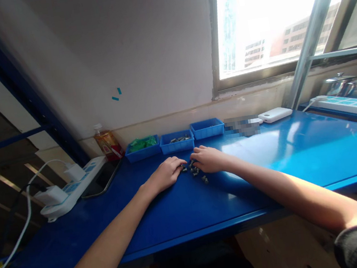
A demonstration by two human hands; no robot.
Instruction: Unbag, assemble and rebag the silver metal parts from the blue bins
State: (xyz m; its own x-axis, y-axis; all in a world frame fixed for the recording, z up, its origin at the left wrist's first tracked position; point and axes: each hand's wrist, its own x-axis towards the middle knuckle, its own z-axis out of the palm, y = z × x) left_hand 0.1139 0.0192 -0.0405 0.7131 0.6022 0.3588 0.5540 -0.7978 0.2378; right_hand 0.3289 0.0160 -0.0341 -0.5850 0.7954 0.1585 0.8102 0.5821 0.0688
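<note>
Several small grey metal parts, bolt-like in shape (pixel 195 172), lie in a loose pile on the blue table (pixel 165 225). At the pile's left edge is my left hand (pixel 167 173), palm down, its fingers bent and drawn together with the fingertips by one of the parts. My right hand (pixel 209 158) comes in from the other side, fingers curled down over the pile's right edge. What either set of fingertips pinches is too small and partly hidden. Just behind the hands, a blue bin (pixel 177 146) contains more metal parts.
Left of that bin stands another with green plastic (pixel 141 144); to its right is a third blue bin (pixel 208 129). A drink bottle (pixel 107 142), a phone (pixel 101 181) and a power strip (pixel 73 190) sit at left. A white device (pixel 275 114) lies back right.
</note>
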